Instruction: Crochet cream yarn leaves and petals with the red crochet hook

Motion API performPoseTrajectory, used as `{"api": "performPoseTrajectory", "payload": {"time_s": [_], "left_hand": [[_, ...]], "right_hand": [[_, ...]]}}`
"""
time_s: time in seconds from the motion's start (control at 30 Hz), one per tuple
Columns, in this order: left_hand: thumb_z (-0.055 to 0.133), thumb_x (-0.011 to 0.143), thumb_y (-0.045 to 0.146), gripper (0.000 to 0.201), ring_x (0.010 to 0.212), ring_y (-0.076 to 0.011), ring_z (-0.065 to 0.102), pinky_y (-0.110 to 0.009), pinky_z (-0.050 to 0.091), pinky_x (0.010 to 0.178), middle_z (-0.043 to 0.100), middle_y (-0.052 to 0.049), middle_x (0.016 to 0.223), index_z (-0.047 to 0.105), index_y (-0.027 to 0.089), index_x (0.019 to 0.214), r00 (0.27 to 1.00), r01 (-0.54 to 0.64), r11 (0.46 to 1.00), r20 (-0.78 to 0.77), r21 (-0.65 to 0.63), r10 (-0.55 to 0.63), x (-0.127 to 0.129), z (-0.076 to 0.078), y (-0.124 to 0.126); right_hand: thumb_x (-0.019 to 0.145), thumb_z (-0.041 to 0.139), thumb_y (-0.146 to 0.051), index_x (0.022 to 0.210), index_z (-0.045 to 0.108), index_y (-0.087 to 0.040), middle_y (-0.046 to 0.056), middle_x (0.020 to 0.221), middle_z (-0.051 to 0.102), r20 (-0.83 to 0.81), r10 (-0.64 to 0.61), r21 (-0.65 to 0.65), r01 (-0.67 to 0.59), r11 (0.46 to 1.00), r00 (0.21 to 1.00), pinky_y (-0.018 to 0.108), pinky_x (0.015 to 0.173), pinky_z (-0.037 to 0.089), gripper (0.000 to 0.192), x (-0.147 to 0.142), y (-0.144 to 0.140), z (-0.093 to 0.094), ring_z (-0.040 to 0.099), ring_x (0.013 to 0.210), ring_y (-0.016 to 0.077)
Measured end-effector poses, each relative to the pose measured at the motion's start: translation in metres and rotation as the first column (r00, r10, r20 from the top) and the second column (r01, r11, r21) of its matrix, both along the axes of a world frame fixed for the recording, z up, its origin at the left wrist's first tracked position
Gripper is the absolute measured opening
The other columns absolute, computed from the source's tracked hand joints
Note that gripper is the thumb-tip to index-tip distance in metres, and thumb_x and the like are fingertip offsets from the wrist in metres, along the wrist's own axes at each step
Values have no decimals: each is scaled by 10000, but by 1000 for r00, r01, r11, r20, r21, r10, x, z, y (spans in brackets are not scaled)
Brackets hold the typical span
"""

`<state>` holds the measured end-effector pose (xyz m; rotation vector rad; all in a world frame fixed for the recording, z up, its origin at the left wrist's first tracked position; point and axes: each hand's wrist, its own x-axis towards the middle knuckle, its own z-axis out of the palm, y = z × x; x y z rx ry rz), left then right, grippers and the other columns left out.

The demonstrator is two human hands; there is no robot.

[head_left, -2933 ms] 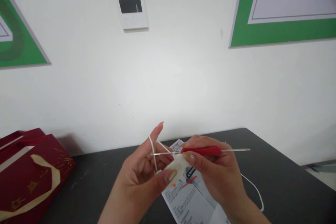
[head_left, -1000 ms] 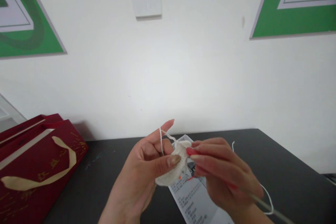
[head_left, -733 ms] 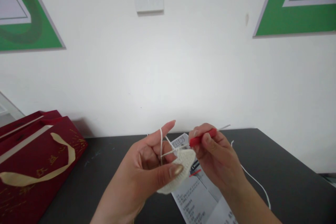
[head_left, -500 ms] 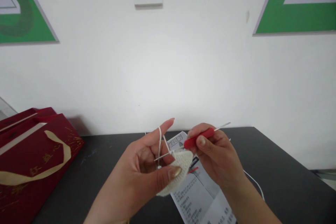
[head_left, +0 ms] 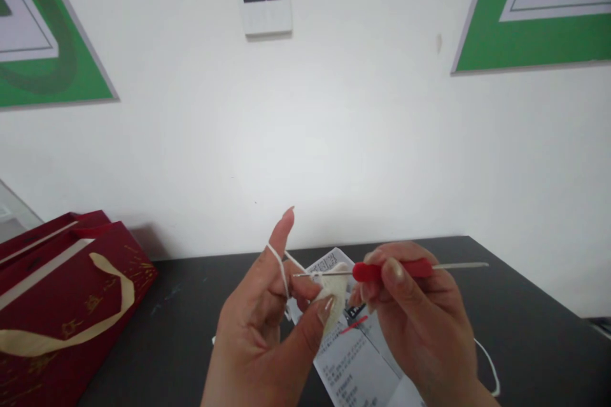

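Note:
Between thumb and fingers, my left hand (head_left: 267,324) pinches a small piece of white crochet work (head_left: 337,296). White yarn (head_left: 279,261) loops around its raised index finger and runs down to the work. My right hand (head_left: 420,311) grips the red handle of a crochet hook (head_left: 394,271). The thin metal shaft lies nearly level across the top edge of the crochet piece, its tip pointing left near my left fingers. A longer pale end sticks out to the right of the handle. My left fingers partly hide the piece.
Under my hands a printed sheet (head_left: 353,362) lies on the black table (head_left: 191,305). Dark red gift bags (head_left: 71,305) with a cream ribbon stand at the left. A white strand (head_left: 491,365) trails at the right. Behind is a white wall (head_left: 334,140) with green-bordered frames.
The hook has turned from slanting to nearly level, and my right hand has shifted right and slightly down. The crochet piece is tilted more upright. My left index finger points more steeply up.

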<state>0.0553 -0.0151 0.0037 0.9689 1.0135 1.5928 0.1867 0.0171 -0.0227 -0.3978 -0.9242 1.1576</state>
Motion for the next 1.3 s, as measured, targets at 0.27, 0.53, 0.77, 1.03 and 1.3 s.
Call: {"api": "performPoseTrajectory", "payload": {"time_s": [0.27,0.53,0.77,1.03,1.3], "left_hand": [[791,715,199,817,605,-64,556,-149,476,619,579,86,646,419,447,1398,994,-30,998,111,59,24,12,-3,3],[820,641,97,830,573,-64,532,-142,444,534,595,45,658,517,388,1357,951,288,956,127,-46,-281,-9,-1,6],[790,691,95,757,583,-65,544,-153,449,548,588,54,661,530,369,1347,951,236,971,195,41,-240,-1,-8,15],[793,690,98,714,580,-63,588,-163,483,593,615,63,642,564,351,1317,937,201,979,283,41,-205,7,-6,6],[812,639,54,704,540,-53,574,-143,435,529,619,60,620,611,256,1283,901,389,921,208,-4,-380,-10,-4,14]], "right_hand": [[842,686,-181,898,764,-218,37,757,718,137,-262,292,214,932,955,224,633,530,103,-5,-7,-8,643,705,138],[845,666,-235,682,696,-168,-13,574,610,-26,60,-34,-60,998,998,191,500,524,179,8,9,5,543,490,83],[891,593,-157,886,730,-209,19,743,692,119,-242,244,208,947,963,222,580,522,146,4,2,-7,620,636,116],[791,640,-16,1081,722,-228,70,924,717,294,-559,644,272,715,775,292,612,535,369,10,-14,-10,634,769,183],[861,678,-251,849,752,-228,-1,729,699,53,47,117,-54,992,997,192,568,529,78,0,4,-3,623,582,86]]}}
